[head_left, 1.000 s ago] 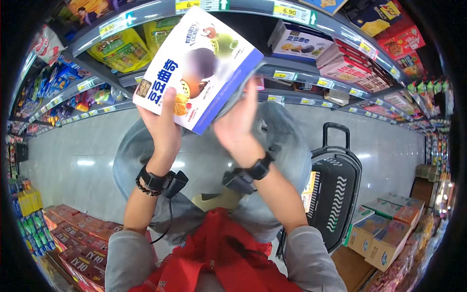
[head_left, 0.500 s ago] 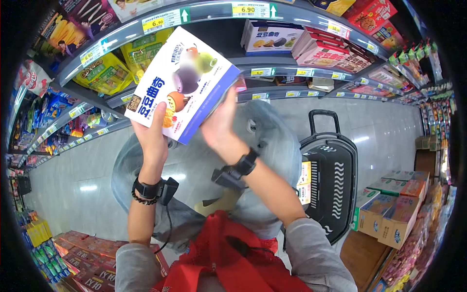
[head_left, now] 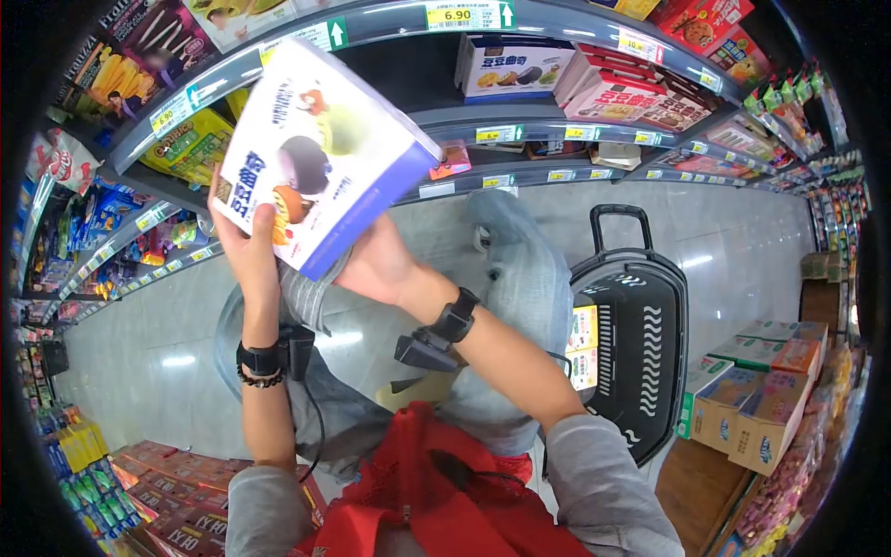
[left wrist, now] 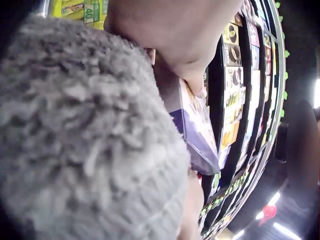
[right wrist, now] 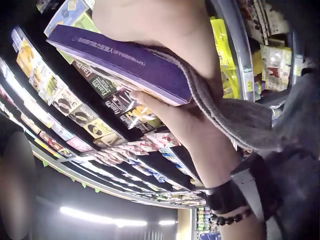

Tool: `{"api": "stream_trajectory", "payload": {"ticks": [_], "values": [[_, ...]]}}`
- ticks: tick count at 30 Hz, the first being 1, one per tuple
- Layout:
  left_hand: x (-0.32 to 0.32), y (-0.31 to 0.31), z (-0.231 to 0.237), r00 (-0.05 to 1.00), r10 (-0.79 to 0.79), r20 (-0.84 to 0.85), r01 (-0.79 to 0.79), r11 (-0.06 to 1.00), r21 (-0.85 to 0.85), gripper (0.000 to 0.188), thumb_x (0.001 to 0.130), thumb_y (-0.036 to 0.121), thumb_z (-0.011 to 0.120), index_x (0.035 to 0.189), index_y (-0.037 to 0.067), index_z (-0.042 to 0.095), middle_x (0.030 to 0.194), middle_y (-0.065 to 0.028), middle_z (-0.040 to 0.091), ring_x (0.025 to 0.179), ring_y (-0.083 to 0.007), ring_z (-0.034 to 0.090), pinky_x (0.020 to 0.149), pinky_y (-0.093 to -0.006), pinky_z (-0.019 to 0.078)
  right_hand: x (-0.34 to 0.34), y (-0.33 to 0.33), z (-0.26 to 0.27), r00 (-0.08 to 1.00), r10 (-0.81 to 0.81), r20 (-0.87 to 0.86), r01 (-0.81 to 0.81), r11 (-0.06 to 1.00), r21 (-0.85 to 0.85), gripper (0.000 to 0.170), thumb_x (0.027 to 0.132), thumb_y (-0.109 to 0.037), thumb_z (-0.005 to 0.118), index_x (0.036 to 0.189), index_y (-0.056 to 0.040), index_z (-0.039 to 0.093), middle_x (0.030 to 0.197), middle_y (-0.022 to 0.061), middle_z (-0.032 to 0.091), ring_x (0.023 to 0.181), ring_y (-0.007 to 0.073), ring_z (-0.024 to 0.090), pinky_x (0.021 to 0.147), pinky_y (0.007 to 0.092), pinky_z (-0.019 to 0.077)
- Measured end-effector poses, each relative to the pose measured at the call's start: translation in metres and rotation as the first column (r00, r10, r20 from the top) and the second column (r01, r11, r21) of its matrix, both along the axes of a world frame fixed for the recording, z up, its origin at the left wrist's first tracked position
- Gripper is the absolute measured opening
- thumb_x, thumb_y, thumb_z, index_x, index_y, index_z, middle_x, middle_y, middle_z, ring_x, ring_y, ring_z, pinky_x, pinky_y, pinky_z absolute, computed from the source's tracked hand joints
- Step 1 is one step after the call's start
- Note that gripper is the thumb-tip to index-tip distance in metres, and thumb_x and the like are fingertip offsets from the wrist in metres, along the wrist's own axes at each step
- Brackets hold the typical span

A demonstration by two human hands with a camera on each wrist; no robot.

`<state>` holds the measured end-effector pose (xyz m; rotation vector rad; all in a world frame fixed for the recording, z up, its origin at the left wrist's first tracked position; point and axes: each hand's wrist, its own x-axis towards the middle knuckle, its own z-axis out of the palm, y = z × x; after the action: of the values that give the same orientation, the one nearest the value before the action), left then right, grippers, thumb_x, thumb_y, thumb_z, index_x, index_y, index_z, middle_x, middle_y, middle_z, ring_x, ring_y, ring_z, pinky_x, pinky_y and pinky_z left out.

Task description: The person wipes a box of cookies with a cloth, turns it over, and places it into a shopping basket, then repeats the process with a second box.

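In the head view a white cookie box [head_left: 320, 158] with a blue lower edge is held up, tilted, in front of the shelves. My left hand [head_left: 249, 255] grips its left lower corner, thumb over the printed front. My right hand [head_left: 379, 265] holds a grey cloth [head_left: 304, 299] against the underside and back of the box; its fingers are hidden behind it. In the right wrist view the cloth [right wrist: 235, 120] runs along the box's purple-blue side [right wrist: 120, 62]. Fluffy grey cloth [left wrist: 90, 125] fills much of the left wrist view.
Shelves ahead hold similar blue-and-white boxes [head_left: 515, 70], pink-and-white boxes [head_left: 617, 97] and yellow snack bags [head_left: 190, 144]. A black basket [head_left: 640, 357] with a raised handle stands on the floor at right, beside stacked cartons [head_left: 742, 399]. Red boxes [head_left: 186, 501] lie at lower left.
The box has moved left across the view. My right hand has slid from the box's right side to beneath its lower edge, and the grey cloth now hangs out at the lower left.
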<state>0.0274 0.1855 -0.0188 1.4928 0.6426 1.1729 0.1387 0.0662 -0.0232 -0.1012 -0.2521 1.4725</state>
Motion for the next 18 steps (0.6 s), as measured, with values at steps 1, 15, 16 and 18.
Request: {"api": "stream_trajectory", "payload": {"ticks": [1, 15, 16, 18], "values": [[0.004, -0.004, 0.002, 0.999, -0.019, -0.036, 0.023, 0.995, 0.098, 0.079, 0.087, 0.006, 0.066, 0.152, 0.002, 0.023, 0.142, -0.0133, 0.043, 0.122, -0.0197, 0.049, 0.106, -0.0319, 0.0384, 0.0, 0.0, -0.006, 1.0, -0.012, -0.004, 0.012, 1.0, 0.005, 0.067, 0.101, -0.056, 0.032, 0.151, -0.0106, 0.031, 0.152, 0.0073, 0.041, 0.136, 0.0231, 0.044, 0.114, 0.0427, 0.0351], [-0.026, 0.012, -0.044, 0.952, -0.188, -0.243, 0.19, 0.982, -0.013, 0.059, 0.099, 0.02, 0.05, 0.151, 0.002, 0.029, 0.152, -0.0176, 0.036, 0.137, -0.0296, 0.04, 0.11, -0.0413, 0.0357, 0.026, 0.002, 0.002, 0.899, -0.24, 0.367, 0.339, 0.911, -0.236, 0.053, 0.093, -0.024, 0.068, 0.137, -0.0033, 0.049, 0.13, 0.009, 0.059, 0.117, 0.0147, 0.058, 0.093, 0.0302, 0.0508], [-0.037, 0.022, -0.069, 0.982, -0.167, -0.087, 0.152, 0.975, -0.162, 0.059, 0.099, 0.03, 0.046, 0.149, 0.002, 0.032, 0.148, -0.0181, 0.04, 0.135, -0.0307, 0.043, 0.11, -0.0427, 0.0359, 0.033, 0.008, -0.005, 0.823, -0.304, 0.481, 0.449, 0.866, -0.22, 0.051, 0.091, -0.023, 0.071, 0.134, -0.0015, 0.052, 0.12, 0.008, 0.065, 0.108, 0.0139, 0.062, 0.091, 0.029, 0.0512], [-0.039, 0.022, -0.065, 0.979, -0.107, 0.176, 0.171, 0.9, -0.401, 0.066, 0.1, 0.048, 0.039, 0.145, 0.0, 0.036, 0.144, -0.0188, 0.046, 0.132, -0.0319, 0.047, 0.111, -0.0442, 0.0358, 0.046, 0.012, -0.005, 0.581, -0.415, 0.7, 0.706, 0.685, -0.18, 0.05, 0.089, -0.018, 0.074, 0.131, -0.0005, 0.054, 0.118, 0.009, 0.066, 0.103, 0.0131, 0.063, 0.088, 0.0275, 0.0514]]}}
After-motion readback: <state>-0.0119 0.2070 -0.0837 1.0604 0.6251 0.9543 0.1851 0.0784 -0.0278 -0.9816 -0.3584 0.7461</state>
